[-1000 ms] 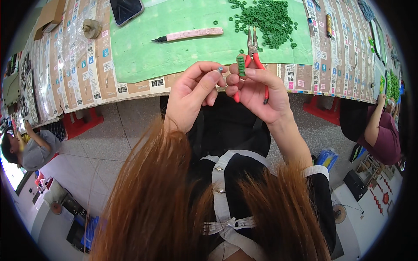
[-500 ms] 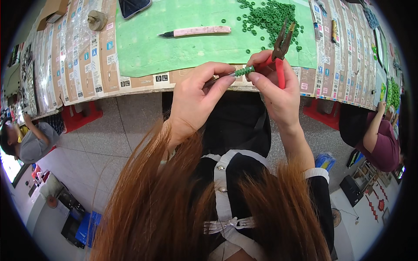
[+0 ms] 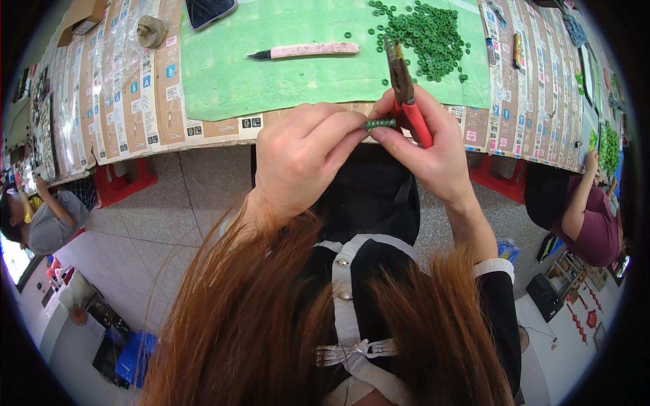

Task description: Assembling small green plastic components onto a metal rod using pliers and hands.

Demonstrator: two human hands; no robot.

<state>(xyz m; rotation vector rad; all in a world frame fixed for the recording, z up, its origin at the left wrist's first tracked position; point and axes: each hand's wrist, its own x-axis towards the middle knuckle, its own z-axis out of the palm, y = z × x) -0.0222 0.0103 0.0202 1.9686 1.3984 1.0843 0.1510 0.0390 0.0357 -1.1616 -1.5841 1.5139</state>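
Your left hand [image 3: 301,152] has thumb and forefinger closed on the left end of a ridged green piece [image 3: 382,124], seen over the near edge of the table [image 3: 154,122]. Your right hand [image 3: 433,145] — fingers curled around red-handled pliers [image 3: 404,91] — meets its other end. Beyond, loose green rings [image 3: 433,40] and a pink-handled knife [image 3: 315,50] lie on a green mat [image 3: 284,84].

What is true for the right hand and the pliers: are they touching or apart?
Touching: the head view shows the right hand wrapped around the red handle of the pliers.
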